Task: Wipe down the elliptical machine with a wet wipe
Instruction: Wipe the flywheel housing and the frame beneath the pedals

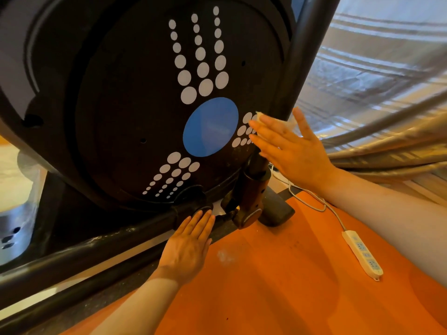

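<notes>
Elliptical machine [135,97]: black flywheel housing with white dots, blue disc, filling frame ahead of both hands. Right hand [290,148] raised, fingers straight and spread, palm flat against housing's right edge. Wet wipe [260,116] trapped under that palm, white corner showing above fingertips. Left hand [188,247] lower, fingers straight and together, fingertips touching frame tube beneath housing.

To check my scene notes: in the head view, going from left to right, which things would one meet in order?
Silver perforated container → left hand → blue circle on the flywheel cover → right hand pressing the wet wipe → white power strip → curtain.
</notes>
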`<move>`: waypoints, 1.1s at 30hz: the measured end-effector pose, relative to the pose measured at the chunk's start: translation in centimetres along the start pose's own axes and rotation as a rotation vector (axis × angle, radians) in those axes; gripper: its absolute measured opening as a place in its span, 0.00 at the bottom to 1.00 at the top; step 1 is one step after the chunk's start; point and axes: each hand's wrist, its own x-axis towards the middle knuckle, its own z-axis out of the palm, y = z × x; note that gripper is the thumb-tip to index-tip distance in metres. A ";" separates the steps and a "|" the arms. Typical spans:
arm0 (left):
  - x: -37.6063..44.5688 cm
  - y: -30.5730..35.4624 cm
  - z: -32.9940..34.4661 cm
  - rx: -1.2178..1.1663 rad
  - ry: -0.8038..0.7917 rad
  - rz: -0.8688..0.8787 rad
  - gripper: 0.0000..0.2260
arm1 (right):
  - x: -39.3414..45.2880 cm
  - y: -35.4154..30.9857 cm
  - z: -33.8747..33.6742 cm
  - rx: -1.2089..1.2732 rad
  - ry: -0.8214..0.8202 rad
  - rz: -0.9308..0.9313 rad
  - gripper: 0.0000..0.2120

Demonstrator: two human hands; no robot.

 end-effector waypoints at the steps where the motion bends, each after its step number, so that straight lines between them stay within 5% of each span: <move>1: 0.1 -0.1 0.1 0.014 0.040 0.025 0.24 | 0.3 0.3 0.0 0.008 0.008 -0.026 0.21; 6: 0.2 -0.2 1.0 0.066 0.111 0.088 0.25 | 1.5 2.2 -0.6 0.064 0.093 -0.095 0.16; 14: 2.1 -0.1 0.4 -0.014 0.222 -0.010 0.25 | 2.3 5.8 -2.5 0.002 0.153 0.077 0.22; 25: 12.0 6.8 -8.1 -0.452 0.465 0.014 0.29 | 2.2 8.1 -3.1 -0.029 0.169 -0.013 0.22; 33: 16.8 7.8 -11.1 -0.246 0.670 -0.002 0.37 | 3.1 10.4 -3.3 -0.103 0.246 0.019 0.24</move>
